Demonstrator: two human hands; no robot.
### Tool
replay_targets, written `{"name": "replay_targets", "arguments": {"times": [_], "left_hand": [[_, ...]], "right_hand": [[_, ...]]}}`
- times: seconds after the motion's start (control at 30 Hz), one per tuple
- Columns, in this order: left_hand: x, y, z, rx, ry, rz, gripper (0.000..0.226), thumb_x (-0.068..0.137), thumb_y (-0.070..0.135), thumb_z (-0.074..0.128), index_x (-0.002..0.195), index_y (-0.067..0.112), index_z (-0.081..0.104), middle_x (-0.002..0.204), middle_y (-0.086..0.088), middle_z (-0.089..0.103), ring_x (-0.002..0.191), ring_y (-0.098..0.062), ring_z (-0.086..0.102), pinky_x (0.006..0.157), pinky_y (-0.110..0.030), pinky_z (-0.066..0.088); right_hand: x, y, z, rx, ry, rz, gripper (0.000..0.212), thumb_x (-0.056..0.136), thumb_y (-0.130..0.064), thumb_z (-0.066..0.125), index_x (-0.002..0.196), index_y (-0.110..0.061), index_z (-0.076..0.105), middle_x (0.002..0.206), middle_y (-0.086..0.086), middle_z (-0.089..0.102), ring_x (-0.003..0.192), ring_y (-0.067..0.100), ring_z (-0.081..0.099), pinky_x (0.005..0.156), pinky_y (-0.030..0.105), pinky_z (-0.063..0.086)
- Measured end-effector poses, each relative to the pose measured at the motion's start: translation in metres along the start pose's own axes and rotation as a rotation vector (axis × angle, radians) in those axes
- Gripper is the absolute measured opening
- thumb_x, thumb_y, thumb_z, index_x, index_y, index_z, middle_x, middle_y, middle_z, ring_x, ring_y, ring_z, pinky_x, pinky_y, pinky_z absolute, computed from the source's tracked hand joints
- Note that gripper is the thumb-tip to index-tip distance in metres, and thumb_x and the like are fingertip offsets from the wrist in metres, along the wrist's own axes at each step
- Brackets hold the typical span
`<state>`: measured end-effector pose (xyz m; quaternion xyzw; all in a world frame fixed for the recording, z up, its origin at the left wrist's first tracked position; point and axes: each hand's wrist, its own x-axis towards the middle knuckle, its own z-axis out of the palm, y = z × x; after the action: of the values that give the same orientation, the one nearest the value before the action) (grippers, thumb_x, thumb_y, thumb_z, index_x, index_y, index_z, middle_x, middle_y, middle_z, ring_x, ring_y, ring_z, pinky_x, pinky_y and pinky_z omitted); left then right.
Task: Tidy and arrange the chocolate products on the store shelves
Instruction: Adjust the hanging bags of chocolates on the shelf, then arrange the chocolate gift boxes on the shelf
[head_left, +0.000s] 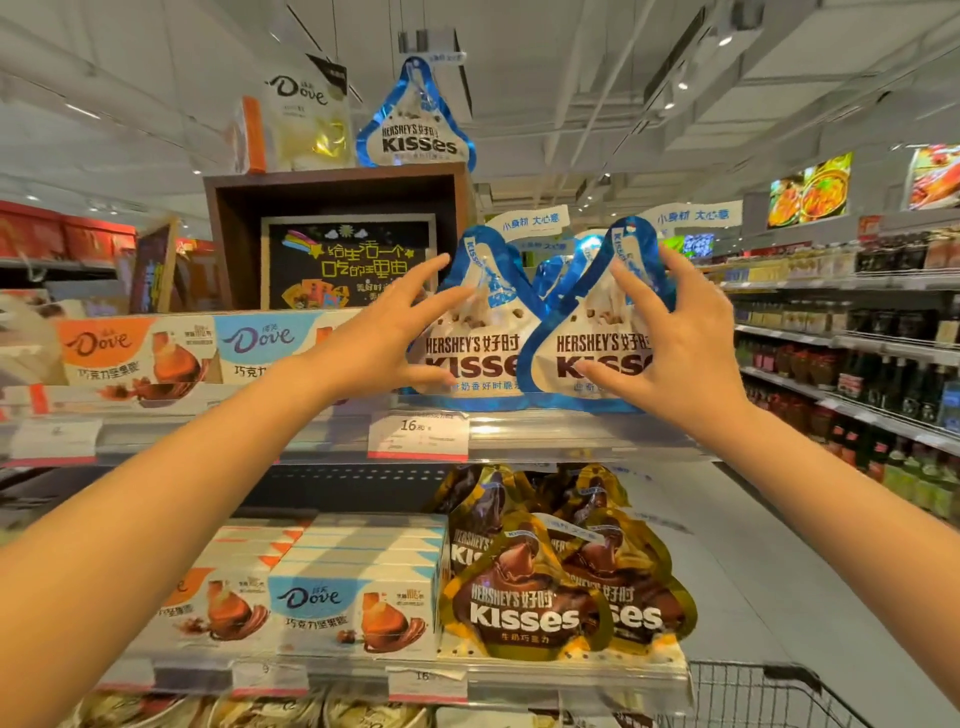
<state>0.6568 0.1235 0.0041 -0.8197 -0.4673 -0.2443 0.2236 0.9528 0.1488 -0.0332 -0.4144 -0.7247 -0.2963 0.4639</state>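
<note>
Two blue-and-white Hershey's Kisses bags stand side by side on the upper shelf (571, 434). My left hand (387, 332) touches the left bag (480, 332) with spread fingers on its face and thumb near its lower edge. My right hand (670, 338) holds the right bag (592, 338), fingers over its upper right side and thumb across the printed front. More blue bags stand behind these two. Another blue Kisses bag (415, 124) stands on top of the wooden display box (337, 179).
Orange and blue Dove boxes (156, 348) fill the upper shelf's left part. Below are more Dove boxes (353, 597) and gold-brown Kisses bags (540, 597). A price tag (418, 434) hangs on the shelf edge. A wire trolley (753, 696) stands at lower right; a bottle aisle (857, 364) runs along the right.
</note>
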Motion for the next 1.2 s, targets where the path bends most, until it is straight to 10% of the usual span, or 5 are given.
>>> {"name": "replay_targets", "arguments": {"times": [0.3,0.63,0.73,0.83,1.2], "left_hand": [[-0.033,-0.054,-0.039,0.167,0.103,-0.208,0.069,0.072,0.048,0.073,0.128,0.016,0.051,0.136,-0.007,0.046,0.127,-0.025,0.038,0.104,-0.048,0.035],[-0.046,-0.125,-0.077,-0.013,-0.423,-0.414,0.091,0.061,0.063,0.072,0.135,0.017,0.045,0.135,-0.004,0.050,0.116,-0.021,0.051,0.095,-0.031,0.041],[-0.045,-0.148,-0.076,-0.023,-0.498,-0.350,0.102,0.035,0.086,0.064,0.116,0.026,0.056,0.107,0.005,0.063,0.092,-0.010,0.059,0.079,-0.028,0.049],[-0.047,-0.156,-0.079,-0.031,-0.500,-0.311,0.075,0.054,0.075,0.066,0.111,0.027,0.057,0.103,0.007,0.060,0.091,-0.010,0.058,0.081,-0.032,0.052],[-0.047,-0.184,-0.077,-0.319,-0.538,-0.199,0.045,0.077,0.046,0.069,0.109,0.017,0.059,0.113,0.000,0.055,0.105,-0.018,0.055,0.095,-0.040,0.047]], "right_hand": [[0.031,-0.065,0.018,0.029,0.124,-0.251,0.053,0.085,-0.044,0.049,0.129,-0.014,0.053,0.139,0.018,0.044,0.128,0.033,0.040,0.108,0.053,0.022],[0.108,-0.175,0.053,-0.111,-0.454,-0.343,0.070,0.090,-0.052,0.047,0.144,-0.011,0.032,0.148,0.007,0.033,0.137,0.022,0.030,0.115,0.041,0.011],[0.121,-0.201,0.069,-0.080,-0.707,-0.247,0.082,0.087,-0.060,0.046,0.147,-0.009,0.024,0.150,0.011,0.031,0.134,0.027,0.034,0.111,0.042,0.027],[0.127,-0.215,0.077,0.096,-0.869,-0.076,0.078,0.083,-0.057,0.055,0.142,-0.010,0.034,0.142,0.010,0.043,0.126,0.027,0.044,0.103,0.042,0.039],[0.144,-0.217,0.073,0.250,-0.949,0.216,0.062,0.070,-0.038,0.078,0.118,-0.012,0.048,0.111,0.000,0.056,0.097,0.018,0.061,0.082,0.033,0.055]]}}
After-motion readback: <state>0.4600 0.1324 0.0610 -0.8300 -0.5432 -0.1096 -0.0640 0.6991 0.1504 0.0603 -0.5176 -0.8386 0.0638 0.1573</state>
